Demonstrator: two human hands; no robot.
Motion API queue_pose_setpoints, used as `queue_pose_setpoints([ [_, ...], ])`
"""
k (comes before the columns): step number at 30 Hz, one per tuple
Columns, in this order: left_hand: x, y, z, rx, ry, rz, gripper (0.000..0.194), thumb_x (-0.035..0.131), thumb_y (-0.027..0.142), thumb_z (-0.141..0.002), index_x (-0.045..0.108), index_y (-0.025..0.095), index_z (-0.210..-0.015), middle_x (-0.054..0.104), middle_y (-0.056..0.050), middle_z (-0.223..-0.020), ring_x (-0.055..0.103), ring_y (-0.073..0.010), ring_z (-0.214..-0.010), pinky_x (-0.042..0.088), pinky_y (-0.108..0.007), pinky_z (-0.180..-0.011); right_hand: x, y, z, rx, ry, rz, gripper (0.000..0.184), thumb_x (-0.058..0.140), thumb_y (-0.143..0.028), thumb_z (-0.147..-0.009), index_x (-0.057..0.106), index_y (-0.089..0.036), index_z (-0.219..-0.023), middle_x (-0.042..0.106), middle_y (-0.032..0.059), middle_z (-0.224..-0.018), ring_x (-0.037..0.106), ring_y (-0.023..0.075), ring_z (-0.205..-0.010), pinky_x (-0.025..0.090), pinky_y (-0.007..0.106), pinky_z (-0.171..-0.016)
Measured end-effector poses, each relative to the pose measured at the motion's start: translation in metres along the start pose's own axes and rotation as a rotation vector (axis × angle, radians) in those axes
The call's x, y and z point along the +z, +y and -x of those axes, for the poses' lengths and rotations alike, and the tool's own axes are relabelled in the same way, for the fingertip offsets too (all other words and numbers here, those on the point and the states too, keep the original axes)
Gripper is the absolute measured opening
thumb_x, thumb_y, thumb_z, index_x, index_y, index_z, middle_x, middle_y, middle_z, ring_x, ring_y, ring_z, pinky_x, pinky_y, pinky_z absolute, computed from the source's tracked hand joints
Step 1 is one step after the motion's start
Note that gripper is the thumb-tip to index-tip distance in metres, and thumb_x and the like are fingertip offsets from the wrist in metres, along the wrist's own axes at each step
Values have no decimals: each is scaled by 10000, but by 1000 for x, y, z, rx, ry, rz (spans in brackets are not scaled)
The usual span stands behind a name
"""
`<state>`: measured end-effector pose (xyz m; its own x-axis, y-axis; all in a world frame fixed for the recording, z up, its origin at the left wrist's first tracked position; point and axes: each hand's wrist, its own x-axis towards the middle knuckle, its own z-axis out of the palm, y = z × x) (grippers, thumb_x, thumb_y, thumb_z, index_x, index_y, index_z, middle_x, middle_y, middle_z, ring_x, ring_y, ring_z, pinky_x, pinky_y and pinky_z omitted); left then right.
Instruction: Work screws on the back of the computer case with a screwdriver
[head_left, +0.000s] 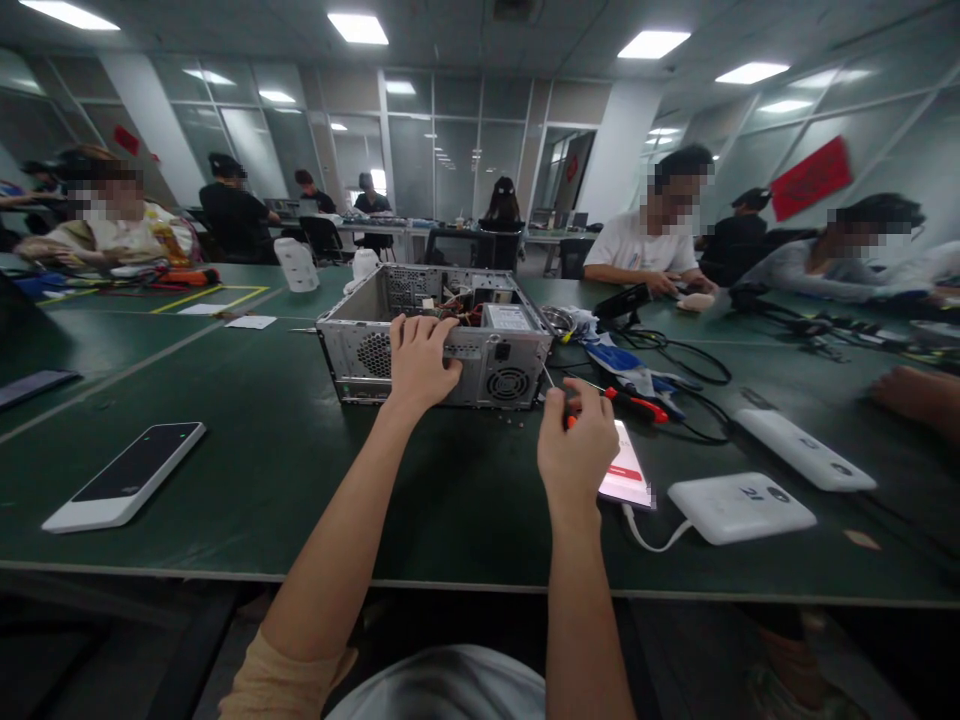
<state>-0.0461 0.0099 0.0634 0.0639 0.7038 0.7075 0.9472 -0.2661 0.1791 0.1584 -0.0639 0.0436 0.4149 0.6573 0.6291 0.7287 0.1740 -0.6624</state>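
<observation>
An open metal computer case (480,392) lies on its side on the green table, its rear panel facing me. Inside its upper right part sits a power supply (508,317), with wires beside it. My left hand (421,368) grips the case's near top edge, fingers over the rim and thumb against the rear panel. Just right of the case, my right hand (577,440) is closed around a screwdriver (550,377). Its thin shaft points at the case's lower right corner; most of its orange handle is hidden by my fingers. I cannot tell whether the tip touches.
Another screwdriver (637,403), red and black, lies beyond my right hand near blue-and-white gloves (619,362) and black cables. A lit phone (628,470) is wired to a white power bank (739,507). A white handheld device (127,477) lies left. Co-workers sit around.
</observation>
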Motion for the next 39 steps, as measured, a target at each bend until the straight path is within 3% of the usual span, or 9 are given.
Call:
queue_pose_setpoints([
  [3,-1,1,0,-7,-9,6,527,598,254,-819,579,241,-1346,600,-97,-1284,461,-330,-1295,164,-566,-1241,-1,7,-2,107,-94,2,434,372,-289,-957,650,-190,-1275,706,68,-811,625,237,-760,420,352,-745],
  [6,-2,1,0,-14,-16,20,530,599,251,-819,577,240,-1349,599,-98,-1291,456,-332,-1298,152,-568,-1243,0,12,-3,163,-119,-16,400,407,-297,-939,664,-202,-1231,706,46,-721,622,235,-693,400,344,-720],
  [13,0,0,1,1,11,-1,528,603,258,-809,591,238,-1337,611,-103,-1269,478,-324,-1277,179,-554,-1242,2,4,4,74,60,-65,289,561,-332,-874,673,-197,-1104,720,35,-776,644,208,-682,422,321,-688],
  [18,-2,0,1,3,-2,4,536,596,266,-812,581,243,-1348,602,-101,-1285,465,-331,-1291,174,-564,-1241,2,5,5,30,99,-119,171,602,-295,-854,691,-199,-964,728,41,-806,661,204,-723,478,339,-740],
  [25,-1,0,1,5,5,-15,522,595,274,-821,583,249,-1342,611,-92,-1284,483,-314,-1274,191,-549,-1235,2,10,4,-59,132,-106,142,626,-262,-827,686,-187,-932,722,74,-935,659,229,-860,506,382,-829],
  [32,-3,1,0,6,-1,-8,542,595,251,-807,586,272,-1348,624,-92,-1296,486,-320,-1279,225,-563,-1210,2,4,6,-73,129,-219,213,505,-297,-931,656,-175,-1022,719,83,-960,677,202,-874,523,357,-830],
  [39,-6,-4,0,4,-34,20,585,587,184,-779,583,272,-1358,609,-76,-1348,469,-318,-1309,235,-546,-1200,6,5,9,-104,155,-241,273,582,-222,-845,610,-193,-1116,710,66,-983,657,202,-918,522,366,-876],
])
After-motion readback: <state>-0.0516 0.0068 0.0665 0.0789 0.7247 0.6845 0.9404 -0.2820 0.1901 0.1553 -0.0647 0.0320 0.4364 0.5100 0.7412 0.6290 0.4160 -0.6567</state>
